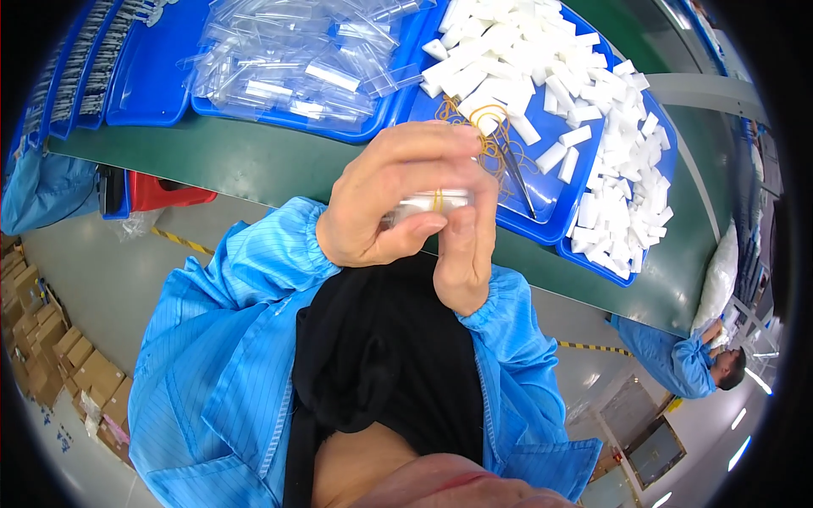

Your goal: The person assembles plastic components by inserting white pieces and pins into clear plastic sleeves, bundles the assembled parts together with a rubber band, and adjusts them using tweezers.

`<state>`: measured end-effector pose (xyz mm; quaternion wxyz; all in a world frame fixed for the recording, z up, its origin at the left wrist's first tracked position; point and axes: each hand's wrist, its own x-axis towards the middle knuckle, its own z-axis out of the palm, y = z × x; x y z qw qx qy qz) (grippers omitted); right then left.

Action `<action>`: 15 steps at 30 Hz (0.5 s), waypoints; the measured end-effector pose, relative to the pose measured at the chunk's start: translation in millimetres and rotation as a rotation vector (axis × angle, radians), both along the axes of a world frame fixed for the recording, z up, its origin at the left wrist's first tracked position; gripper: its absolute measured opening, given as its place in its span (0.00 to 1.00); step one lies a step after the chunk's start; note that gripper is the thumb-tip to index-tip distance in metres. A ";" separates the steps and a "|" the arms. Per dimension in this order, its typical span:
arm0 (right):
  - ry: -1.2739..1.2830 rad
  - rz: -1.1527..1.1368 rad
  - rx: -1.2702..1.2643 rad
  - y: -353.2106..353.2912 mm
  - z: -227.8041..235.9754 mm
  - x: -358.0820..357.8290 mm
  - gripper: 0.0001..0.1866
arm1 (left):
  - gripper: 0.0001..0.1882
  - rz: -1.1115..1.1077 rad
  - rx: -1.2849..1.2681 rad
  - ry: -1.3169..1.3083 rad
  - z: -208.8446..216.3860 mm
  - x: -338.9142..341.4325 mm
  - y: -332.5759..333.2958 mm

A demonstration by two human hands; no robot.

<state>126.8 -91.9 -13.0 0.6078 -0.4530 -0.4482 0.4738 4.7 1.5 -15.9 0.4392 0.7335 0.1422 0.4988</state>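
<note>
My left hand (360,207) and my right hand (470,245) meet in front of my chest, near the table's front edge. Between them they grip a small whitish, partly see-through bundle (449,203) with a yellow rubber band (438,200) round its middle. My left thumb presses its near side, while the left fingers arch over the top. The right fingers close on its right end. Much of the bundle is hidden by the fingers. Just beyond the hands, loose yellow rubber bands (494,127) and dark tweezers (518,179) lie in a blue tray (538,203).
Clear plastic pieces (288,68) heap a blue tray at the back left. White blocks (487,51) fill the trays at the back and right (622,195). Metal parts (85,68) sit far left on the green table (246,157). Another person (677,360) is at right; cardboard boxes (93,372) stand left.
</note>
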 end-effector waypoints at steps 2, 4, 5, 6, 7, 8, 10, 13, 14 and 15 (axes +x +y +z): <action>-0.002 0.054 -0.091 -2.5 0.8 -1.4 0.24 | 0.14 -0.018 0.291 -0.090 -9.3 0.4 6.6; -0.085 0.102 -0.033 -1.2 6.1 2.5 0.22 | 0.14 0.009 0.327 -0.096 -16.4 -0.4 2.8; -0.101 0.100 -0.043 -1.7 1.9 2.1 0.21 | 0.13 0.036 0.362 -0.103 -19.8 -0.8 1.1; -0.118 0.096 -0.051 1.1 1.0 1.5 0.21 | 0.12 0.059 0.401 -0.113 -22.6 -0.4 1.3; -0.067 0.038 -0.015 6.1 4.5 -2.1 0.20 | 0.16 0.027 0.413 -0.099 -24.0 -0.4 5.7; -0.067 0.033 -0.012 9.5 7.0 -0.2 0.20 | 0.16 0.021 0.416 -0.101 -22.1 -3.3 8.3; 0.254 0.065 -0.287 14.6 10.6 3.8 0.21 | 0.27 -0.050 0.267 0.143 -11.3 -9.3 13.6; 0.492 0.028 -0.327 23.9 25.1 13.8 0.26 | 0.45 -0.011 -0.092 -0.015 0.9 -1.5 7.3; 0.544 0.011 -0.334 25.7 27.0 16.0 0.29 | 0.43 0.003 -0.151 -0.091 5.2 5.0 7.4; 0.547 0.005 -0.327 25.4 25.2 13.6 0.29 | 0.43 -0.005 -0.147 -0.089 3.0 4.1 8.8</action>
